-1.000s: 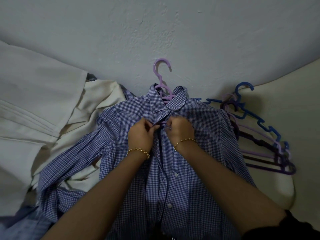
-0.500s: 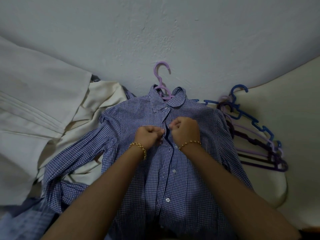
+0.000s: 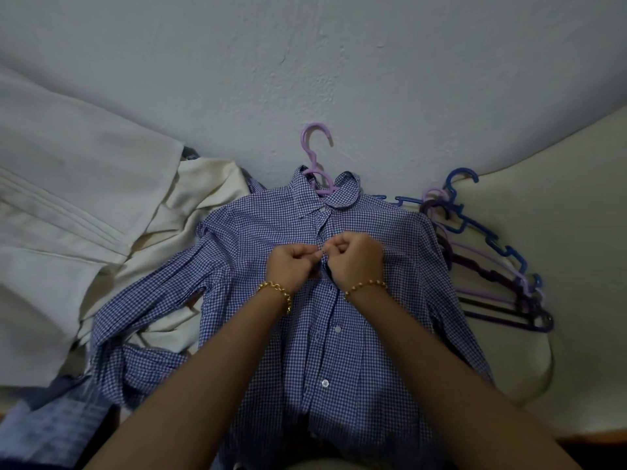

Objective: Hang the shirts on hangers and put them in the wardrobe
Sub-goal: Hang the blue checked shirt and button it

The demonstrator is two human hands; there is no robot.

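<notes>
Head view: what is the checked shirt (image 3: pixel 373 368) like?

Thin woven cloth in a fine blue-and-white check, with small pale round buttons (image 3: pixel 325 383) down the front. It lies flat, front up, on a cream surface (image 3: pixel 559 232) against a rough plastered wall (image 3: pixel 305 62). The sleeve on the left is rumpled.

And the hanger?

A lilac plastic hanger (image 3: pixel 314 147) sits inside the collar, its curved hook sticking out onto the wall. A loose stack of spare hangers (image 3: pixel 492 266), blue, lilac and dark purple with notched arms, lies just beside the shirt on the right. Folded cream cloth (image 3: pixel 101 232) with stitched pleats lies on the left.

What has changed from a second ago?

Both hands stay at the same spot below the collar. Their fingers, then reaching out, are now curled in tight.

How do the hands sit?

The left hand (image 3: pixel 291 262) and right hand (image 3: pixel 356 256) meet knuckle to knuckle, backs up, each pinching the shirt's front edge. A gold chain bracelet (image 3: pixel 276 290) circles the left wrist and a beaded one (image 3: pixel 366 284) the right. Both forearms are bare.
</notes>
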